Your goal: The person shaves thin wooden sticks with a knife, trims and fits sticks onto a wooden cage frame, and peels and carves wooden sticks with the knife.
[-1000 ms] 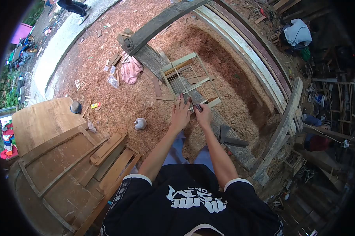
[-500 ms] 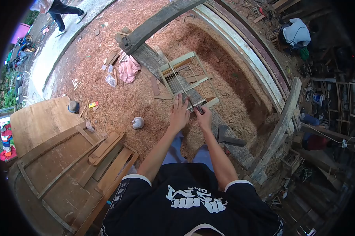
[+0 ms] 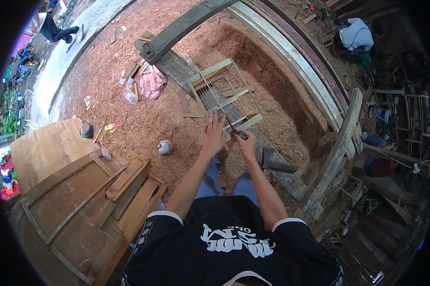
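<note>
A light wooden frame with thin slats [image 3: 220, 71] rests on a weathered grey plank [image 3: 179, 69]. On the frame's near corner lies my left hand [image 3: 214, 136], its fingers stretched out and pressed flat on the slats. My right hand [image 3: 247, 144] is closed around the dark handle of a thin tool [image 3: 243, 135]. The tool's narrow shaft points up and left across the near end of the frame, close to my left fingertips. Its exact tip is too small to make out.
A dark angled block [image 3: 278, 163] sits on the plank to the right. A round grey object [image 3: 165, 148] and a pink cloth [image 3: 152, 82] lie on the shavings. Boards [image 3: 129, 181] are stacked at the left. One person [image 3: 58, 31] walks; another [image 3: 356, 34] crouches.
The person at the upper left has moved further left and down along the path. The whole view has shifted slightly. My right hand still holds the tool, whose shaft now shows more clearly.
</note>
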